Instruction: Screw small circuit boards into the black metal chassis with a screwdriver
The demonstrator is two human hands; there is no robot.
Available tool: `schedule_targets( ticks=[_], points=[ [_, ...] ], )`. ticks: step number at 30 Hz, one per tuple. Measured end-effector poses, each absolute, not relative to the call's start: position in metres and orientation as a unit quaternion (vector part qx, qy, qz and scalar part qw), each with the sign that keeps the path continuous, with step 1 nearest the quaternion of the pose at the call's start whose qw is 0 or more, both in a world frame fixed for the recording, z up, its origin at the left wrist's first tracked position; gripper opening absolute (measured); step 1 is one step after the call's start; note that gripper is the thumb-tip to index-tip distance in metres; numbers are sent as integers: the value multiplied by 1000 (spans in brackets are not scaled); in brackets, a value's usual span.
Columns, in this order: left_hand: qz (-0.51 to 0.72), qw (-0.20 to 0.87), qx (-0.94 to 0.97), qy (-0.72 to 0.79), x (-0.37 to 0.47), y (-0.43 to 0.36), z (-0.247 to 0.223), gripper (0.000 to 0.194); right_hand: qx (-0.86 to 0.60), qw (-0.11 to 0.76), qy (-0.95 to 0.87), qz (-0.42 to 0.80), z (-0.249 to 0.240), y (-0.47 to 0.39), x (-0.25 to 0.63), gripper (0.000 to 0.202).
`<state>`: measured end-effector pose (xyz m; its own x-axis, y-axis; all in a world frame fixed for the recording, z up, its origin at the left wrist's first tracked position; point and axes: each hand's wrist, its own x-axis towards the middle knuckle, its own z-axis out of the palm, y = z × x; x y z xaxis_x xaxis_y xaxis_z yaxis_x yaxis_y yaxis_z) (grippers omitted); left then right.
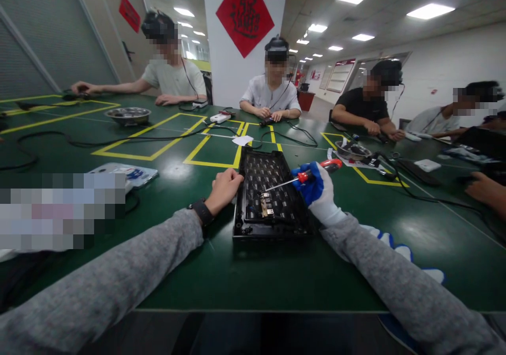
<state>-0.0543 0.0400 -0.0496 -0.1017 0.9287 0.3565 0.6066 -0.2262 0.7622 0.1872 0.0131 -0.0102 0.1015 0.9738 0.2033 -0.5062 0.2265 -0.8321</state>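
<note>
A black rectangular casing (253, 230) lies on the green table, its inside facing up. My bare left hand (224, 189) rests at its left edge, fingers curled against the rim. In my right hand (318, 190), which wears a white and blue glove, is a screwdriver (305, 176) with a red and black handle. The screwdriver's shaft points left over the casing, and its tip is near a small metal-coloured part (266, 205) inside it. Whether the tip touches that part is too small to tell.
A glove (404, 253) lies under my right forearm. Left of me is a flat package (142, 175). Cables cross the table (205, 286). Farther off are a metal bowl (128, 115), another bowl (353, 149) and several people seated around the table.
</note>
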Motion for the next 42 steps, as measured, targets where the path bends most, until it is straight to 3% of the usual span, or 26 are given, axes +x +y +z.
schedule_targets(
  ticks=[4, 10, 14, 24, 30, 36, 42],
  points=[
    [494, 83, 683, 532, -51, 28, -35, 13, -302, 685, -364, 555, -14, 14, 185, 33],
    [427, 135, 797, 405, -44, 10, -22, 21, -295, 702, -310, 570, -14, 13, 184, 29],
    [422, 188, 794, 395, -43, 11, -24, 22, -278, 709, -297, 576, -16, 15, 186, 27],
    [413, 162, 792, 420, -43, 17, -27, 23, -272, 707, -262, 598, -18, 19, 190, 28],
    [397, 145, 776, 468, -45, 24, -35, 27, -247, 732, -206, 601, -21, 24, 198, 43],
    [383, 124, 782, 476, -46, 23, -37, 33, -241, 804, -164, 519, -22, 34, 199, 21],
    [414, 87, 763, 489, -46, 22, -36, 26, -283, 794, -187, 504, -24, 34, 199, 30]
  ],
)
